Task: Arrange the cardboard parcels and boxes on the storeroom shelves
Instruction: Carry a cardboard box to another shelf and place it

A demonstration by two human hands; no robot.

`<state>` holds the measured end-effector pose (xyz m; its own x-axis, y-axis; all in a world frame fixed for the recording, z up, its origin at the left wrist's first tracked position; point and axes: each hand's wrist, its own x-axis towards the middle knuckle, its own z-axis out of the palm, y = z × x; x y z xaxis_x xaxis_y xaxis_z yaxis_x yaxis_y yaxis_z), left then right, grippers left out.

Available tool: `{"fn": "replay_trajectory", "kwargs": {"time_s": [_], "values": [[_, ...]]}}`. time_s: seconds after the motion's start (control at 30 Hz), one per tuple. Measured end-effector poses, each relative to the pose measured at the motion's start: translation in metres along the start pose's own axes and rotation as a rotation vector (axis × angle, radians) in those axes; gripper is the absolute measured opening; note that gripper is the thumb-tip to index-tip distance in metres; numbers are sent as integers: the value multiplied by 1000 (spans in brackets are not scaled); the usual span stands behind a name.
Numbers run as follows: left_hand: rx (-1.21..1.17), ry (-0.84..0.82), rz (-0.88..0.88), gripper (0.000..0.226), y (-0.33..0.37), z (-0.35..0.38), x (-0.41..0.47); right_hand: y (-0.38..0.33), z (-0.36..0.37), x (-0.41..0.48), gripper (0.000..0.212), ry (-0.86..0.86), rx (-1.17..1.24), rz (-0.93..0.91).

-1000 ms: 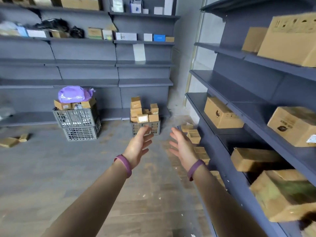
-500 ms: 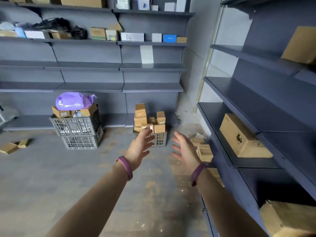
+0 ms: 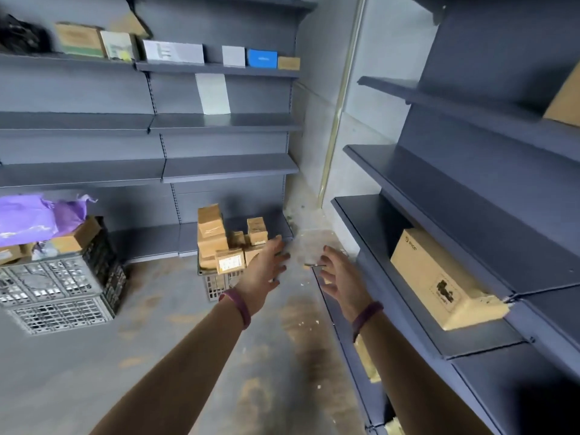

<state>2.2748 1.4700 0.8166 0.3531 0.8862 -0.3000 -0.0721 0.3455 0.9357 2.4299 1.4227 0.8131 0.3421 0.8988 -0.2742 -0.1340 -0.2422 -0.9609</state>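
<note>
A lane of floor (image 3: 157, 340) lies open from the near edge up to the back corner, wide enough for both outstretched arms. At its far end a crate (image 3: 216, 288) heaped with parcels (image 3: 211, 237) stands against the bottom edge of the back shelves (image 3: 226, 166), just past the spread left hand (image 3: 263, 271). Stacked crates (image 3: 59, 290) take up the floor's left side. The right shelf (image 3: 364, 221) hems in the loose-fingered right hand (image 3: 340, 277). A box (image 3: 436, 277) fills the shelf's nearer stretch, with bare board beyond it.

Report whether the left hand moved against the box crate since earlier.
Yes, rightward: left hand now covers the right edge of the crate, not its middle.
</note>
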Motion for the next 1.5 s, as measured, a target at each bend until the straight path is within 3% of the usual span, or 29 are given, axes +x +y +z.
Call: {"fn": "replay_trajectory", "kwargs": {"time_s": [0.1,0.2,0.4,0.77,0.87,0.93,1.1,1.23,1.4,1.5], "values": [[7,-57,-23,44,16,2,46,-17,2,35,19,69,3,-36],[22,-103,-47,50,28,9,88,-33,-5,64,28,95,-1,-51],[96,-194,-59,56,43,50,161,-42,-35,119,15,171,38,-47],[290,-379,-154,40,10,149,271,-13,-132,201,13,353,148,28],[352,-443,-191,50,0,174,296,-1,-151,214,35,422,187,60],[392,-471,-213,52,-8,189,312,6,-164,219,38,466,206,89],[513,-567,-285,57,-31,220,345,35,-198,225,25,611,272,137],[567,-655,-387,55,-57,238,369,57,-212,220,44,774,317,207],[618,-699,-481,48,-88,251,411,92,-219,212,33,1001,385,295],[654,-721,-485,43,-100,257,433,109,-216,212,42,1109,357,354]]}}
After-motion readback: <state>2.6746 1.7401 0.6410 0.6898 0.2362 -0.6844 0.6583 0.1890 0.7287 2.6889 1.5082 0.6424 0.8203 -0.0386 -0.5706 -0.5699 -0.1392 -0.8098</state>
